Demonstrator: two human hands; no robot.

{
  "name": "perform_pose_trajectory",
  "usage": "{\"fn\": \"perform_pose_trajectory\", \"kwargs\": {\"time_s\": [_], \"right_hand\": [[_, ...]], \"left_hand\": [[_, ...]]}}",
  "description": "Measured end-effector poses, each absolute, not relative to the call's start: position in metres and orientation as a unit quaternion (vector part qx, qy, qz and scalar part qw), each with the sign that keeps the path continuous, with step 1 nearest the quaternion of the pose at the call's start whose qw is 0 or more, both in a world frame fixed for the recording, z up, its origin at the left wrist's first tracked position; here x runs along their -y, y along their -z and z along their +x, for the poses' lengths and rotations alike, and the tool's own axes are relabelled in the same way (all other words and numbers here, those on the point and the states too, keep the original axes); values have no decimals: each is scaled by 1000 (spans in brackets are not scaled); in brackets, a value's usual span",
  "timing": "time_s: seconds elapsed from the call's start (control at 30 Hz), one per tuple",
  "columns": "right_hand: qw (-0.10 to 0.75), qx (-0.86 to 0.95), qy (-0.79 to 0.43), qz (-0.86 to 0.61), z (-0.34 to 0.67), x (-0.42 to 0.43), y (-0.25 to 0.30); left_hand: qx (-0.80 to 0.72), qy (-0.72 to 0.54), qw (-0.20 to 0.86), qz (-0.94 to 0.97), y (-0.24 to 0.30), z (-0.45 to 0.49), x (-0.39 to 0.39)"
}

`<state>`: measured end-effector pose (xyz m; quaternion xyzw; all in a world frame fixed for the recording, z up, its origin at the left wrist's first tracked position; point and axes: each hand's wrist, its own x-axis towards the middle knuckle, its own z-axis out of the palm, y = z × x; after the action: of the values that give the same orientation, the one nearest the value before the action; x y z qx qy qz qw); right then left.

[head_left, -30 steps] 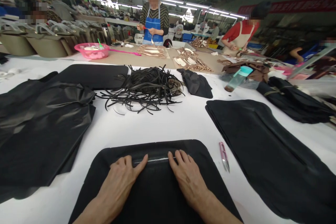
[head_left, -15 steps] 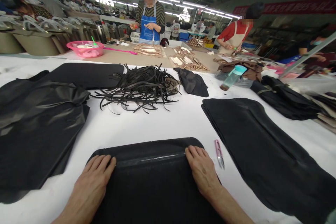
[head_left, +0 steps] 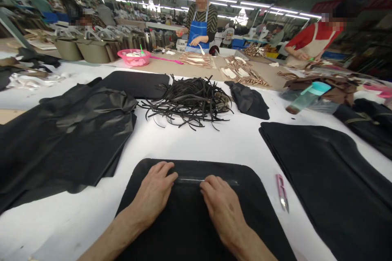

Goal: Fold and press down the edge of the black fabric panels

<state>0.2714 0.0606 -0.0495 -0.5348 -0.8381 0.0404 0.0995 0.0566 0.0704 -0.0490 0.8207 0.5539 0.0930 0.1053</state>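
- Both hands are laid flat and open, close together, on a black fabric panel (head_left: 196, 216): left hand (head_left: 153, 195), right hand (head_left: 222, 208).
- A glossy strip (head_left: 190, 180) between the fingertips is apparently being pressed down.
- Even pressure along the strip seems called for next.
- Thread snips (head_left: 281, 192) lie right of the right hand on the surface (head_left: 214, 138).

Tangle of black strips (head_left: 190, 100), pink snips (head_left: 282, 191), teal-capped bottle (head_left: 306, 97), pink bowl (head_left: 134, 57) on white table (head_left: 239, 142).

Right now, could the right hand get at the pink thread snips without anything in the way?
Probably yes: the right hand rests on the black panel, and only bare white table separates it from the snips.
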Motion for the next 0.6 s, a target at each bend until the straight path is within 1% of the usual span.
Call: {"fn": "perform_pose_trajectory", "kwargs": {"time_s": [0.1, 0.2, 0.4, 0.6], "right_hand": [[92, 847, -35, -523, 250, -64, 61], [82, 849, -13, -522, 244, -69, 69], [80, 850, -15, -520, 243, -73, 65], [95, 898, 44, -428, 243, -64, 62]], "left_hand": [[-532, -76, 139, 832, 53, 61, -74], [-535, -65, 141, 831, 58, 59, -77], [-545, -25, 152, 824, 58, 57, -81], [-552, -23, 146, 820, 62, 57, -83]]}}
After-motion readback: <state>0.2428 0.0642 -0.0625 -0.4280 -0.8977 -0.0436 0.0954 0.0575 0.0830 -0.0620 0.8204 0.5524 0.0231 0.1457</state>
